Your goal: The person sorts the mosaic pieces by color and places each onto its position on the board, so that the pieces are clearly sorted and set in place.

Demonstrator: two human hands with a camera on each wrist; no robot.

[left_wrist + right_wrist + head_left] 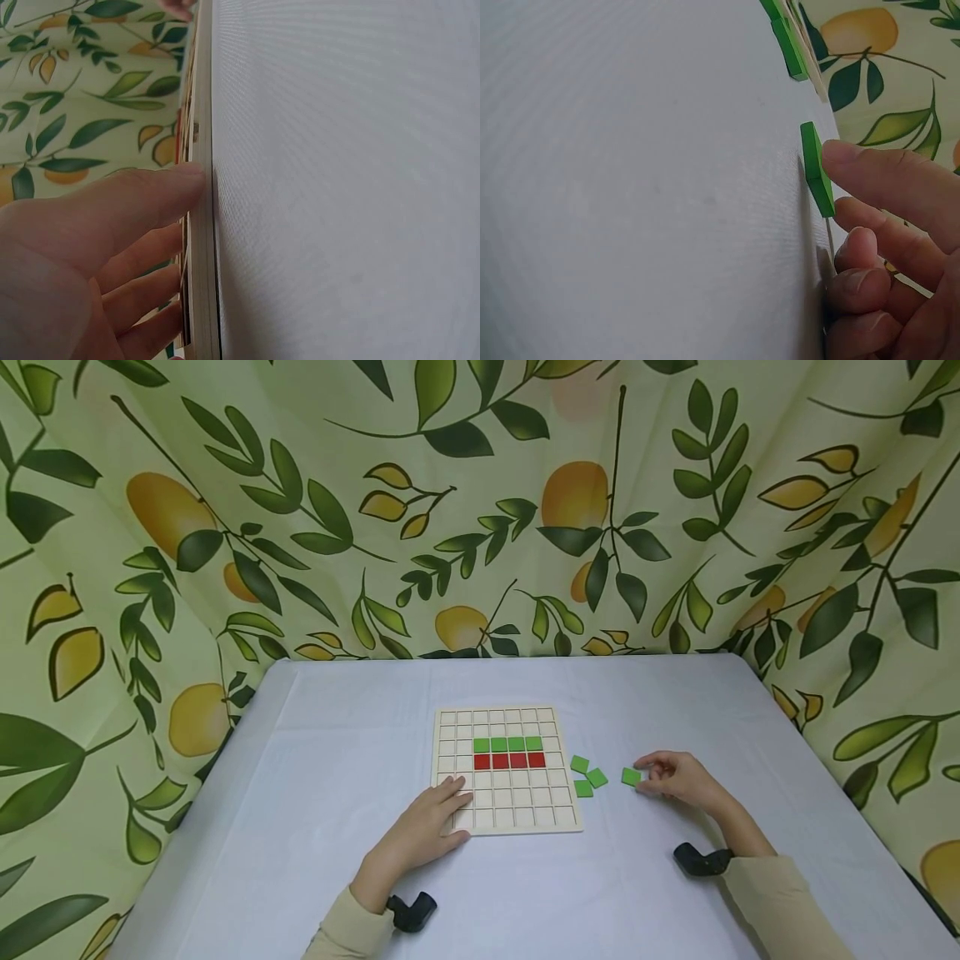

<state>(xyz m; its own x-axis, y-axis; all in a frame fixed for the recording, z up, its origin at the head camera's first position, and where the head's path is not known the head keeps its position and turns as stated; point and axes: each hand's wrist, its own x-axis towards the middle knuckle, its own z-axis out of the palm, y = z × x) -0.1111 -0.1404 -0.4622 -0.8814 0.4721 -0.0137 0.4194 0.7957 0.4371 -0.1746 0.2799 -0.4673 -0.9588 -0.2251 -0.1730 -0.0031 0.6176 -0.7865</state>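
Pinching lightly at the edge of a green tile (631, 777), the right hand (675, 777) has its thumb and forefinger narrow, only a tile's breadth apart, with the other fingers curled in; whether the tile is fully off the white cloth (300, 777) I cannot tell. It sits right of the board (525, 818), apart from 3 loose green tiles (596, 777) clustered just beside the board's right edge. The tile looks light and stiff, probably smooth enough to slip (its thin rim offers little purchase), so 2 opposite edges seem the best place to take hold, leaving the flat face clear. The left hand (423, 827) lies with fingers spread on the board's near left corner, its thumb against the near edge; the board seems rigid and light enough to slide if nudged. Pale and wood-like, the board shows layers along its side, and thin lines divide its face into squares, where 4 set green tiles (489, 745) form a row directly above 4 red tiles (519, 761). The cloth has a fine ribbed weave, and behind it hangs a softly creased curtain (480, 443) printed with leaves and orange fruit.
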